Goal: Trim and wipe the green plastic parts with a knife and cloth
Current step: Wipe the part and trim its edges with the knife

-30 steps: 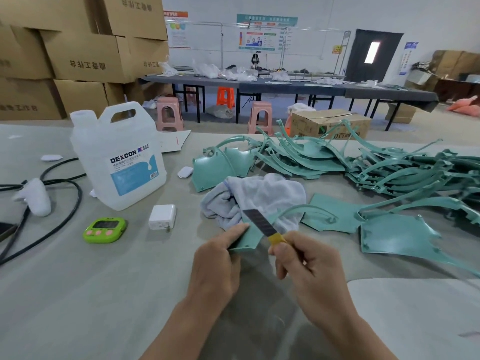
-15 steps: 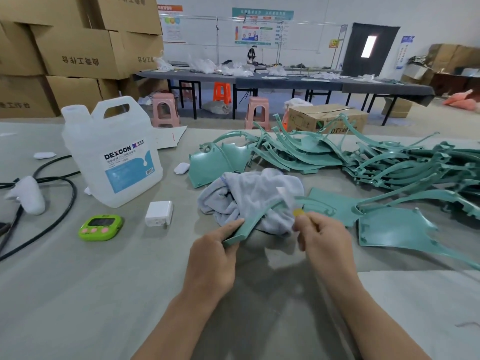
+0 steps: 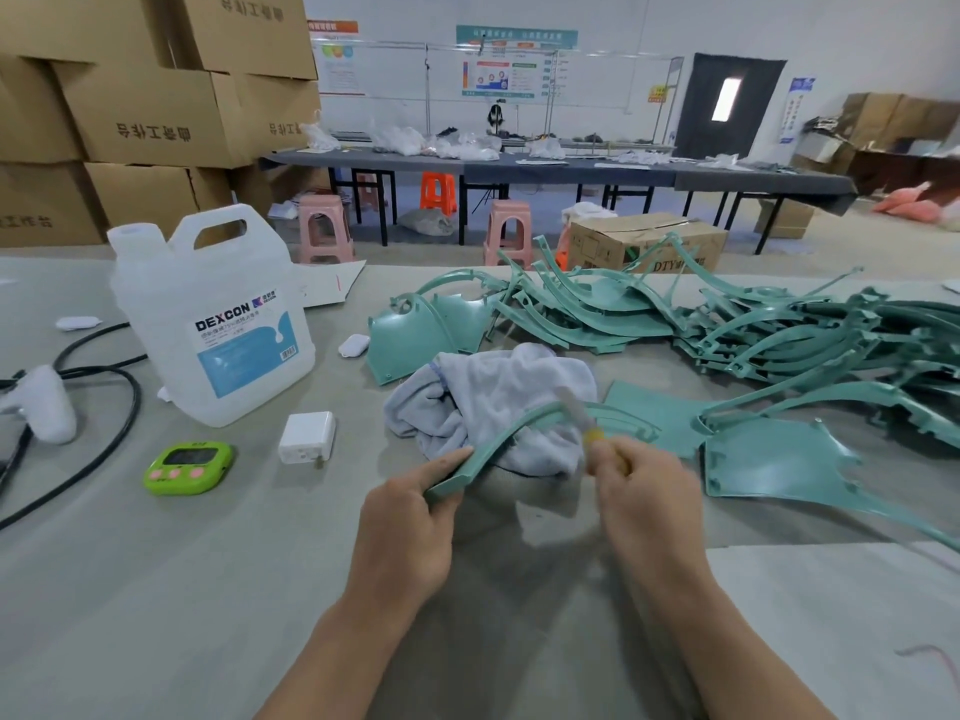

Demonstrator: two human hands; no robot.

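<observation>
My left hand (image 3: 410, 532) grips the near end of a curved green plastic part (image 3: 498, 439) that arches up and to the right. My right hand (image 3: 644, 491) holds a knife (image 3: 582, 418) with a yellow handle, its motion-blurred blade lying against the part's arch. Just behind the part lies a crumpled grey cloth (image 3: 498, 397). A large heap of green parts (image 3: 727, 330) spreads across the table's back right, and a flat green panel (image 3: 774, 459) lies to the right of my right hand.
A white DEXCON jug (image 3: 213, 324) stands at left. Near it lie a green timer (image 3: 187, 467), a white charger (image 3: 306, 436), a white controller (image 3: 44, 402) and black cables (image 3: 114, 407). Cardboard boxes (image 3: 145, 111) are stacked at the back left.
My right hand has moved forward along the green part with the knife, from its near end up to the arch. The left hand keeps its grip on the part's end.
</observation>
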